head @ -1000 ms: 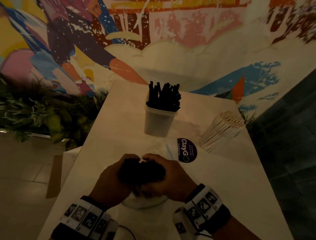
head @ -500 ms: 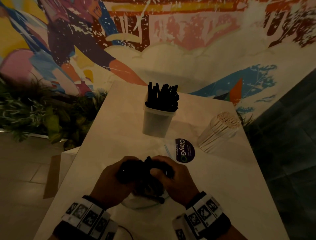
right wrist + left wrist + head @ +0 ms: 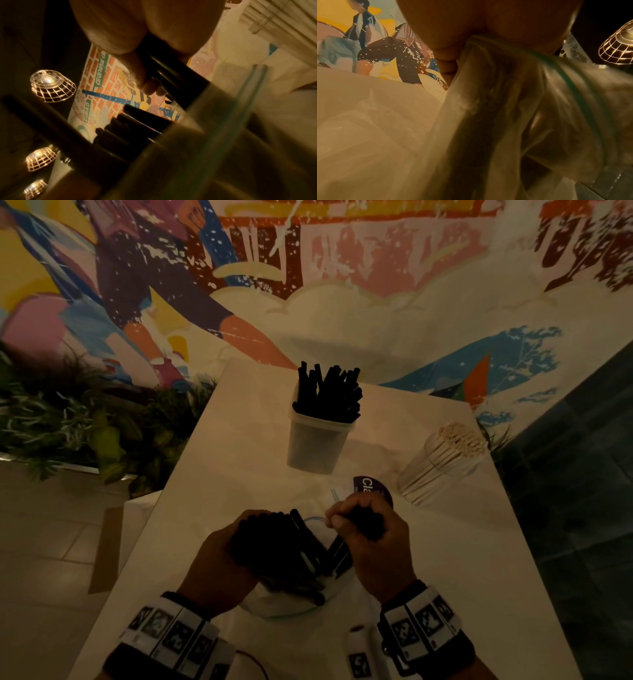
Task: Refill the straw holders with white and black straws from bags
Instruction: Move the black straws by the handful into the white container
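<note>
Purple "Cla…" sticker [image 3: 371,487] by right hand [image 3: 376,546]

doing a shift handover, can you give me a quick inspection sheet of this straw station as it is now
surface: pale table, dimly lit
job's things: black straws upright in holder; white straws far right; clear bag of black straws nearest the person
clutter: round purple sticker
hands: left hand holds bag; right hand grips a bunch of black straws
cables: thin wire by left wrist
surroundings: mural wall, plants
</note>
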### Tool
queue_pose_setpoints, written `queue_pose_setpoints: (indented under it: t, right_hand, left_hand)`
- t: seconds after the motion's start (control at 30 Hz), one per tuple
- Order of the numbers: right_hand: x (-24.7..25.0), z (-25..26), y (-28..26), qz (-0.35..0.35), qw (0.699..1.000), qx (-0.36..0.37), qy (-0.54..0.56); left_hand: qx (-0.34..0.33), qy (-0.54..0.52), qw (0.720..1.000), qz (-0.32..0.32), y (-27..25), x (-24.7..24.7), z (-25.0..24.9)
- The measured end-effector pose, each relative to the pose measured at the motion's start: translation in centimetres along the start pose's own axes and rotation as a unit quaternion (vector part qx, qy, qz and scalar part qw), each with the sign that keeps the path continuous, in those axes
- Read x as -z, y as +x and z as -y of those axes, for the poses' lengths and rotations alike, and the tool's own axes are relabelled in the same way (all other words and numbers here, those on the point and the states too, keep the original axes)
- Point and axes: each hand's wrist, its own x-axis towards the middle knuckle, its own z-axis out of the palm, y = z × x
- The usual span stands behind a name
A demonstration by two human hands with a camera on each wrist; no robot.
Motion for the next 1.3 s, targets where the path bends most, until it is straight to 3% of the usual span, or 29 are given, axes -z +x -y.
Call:
queue_pose_setpoints:
  t: [0.1,0.27,0.4,0.5,0.83,1.07,1.2,1.3]
  right_hand:
    - [-0.2,-1.7,-0.6,0.017,0.997,-0.063,-0.051]
    - [0.5,-2.2,-0.9,-0.020,0.994,-0.073,-0.076]
    - [0.4,-3.1,-1.6,0.067,0.979,-0.156,-0.110]
    - [0.7,-1.9,-1.6,0.050,0.982,-0.172,-0.065]
    - [1.6,5.0,2.3,0.018,0.992,-0.073,0.103]
    - [2.8,11.5,8.4,0.051,0.988,0.084,0.120]
    - [2.3,12.7,14.0,-0.049,0.963,0.211,0.164]
    - [1.8,12.0,17.2,-0.193,0.961,0.188,0.062]
  left_hand:
    - [-0.011,0.017,1.000,0.007,0.0,0.0,-0.5]
    - [-0.011,0.017,1.000,0.000,-0.3,0.2,-0.4]
    - [-0.003,0.010,1.000,0.002,-0.2,0.1,0.1]
    - [-0.004,0.015,1.000,0.009,-0.1,0.2,-0.2]
    - [0.000,0.007,1.000,0.014,-0.3,0.1,0.0]
    - [0.014,-0.017,1.000,0.002,-0.6,0.2,0.2]
    - [0.015,-0.014,1.000,0.002,-0.3,0.1,0.0]
    - [0.029,-0.028,0.999,0.007,-0.5,0.2,0.4]
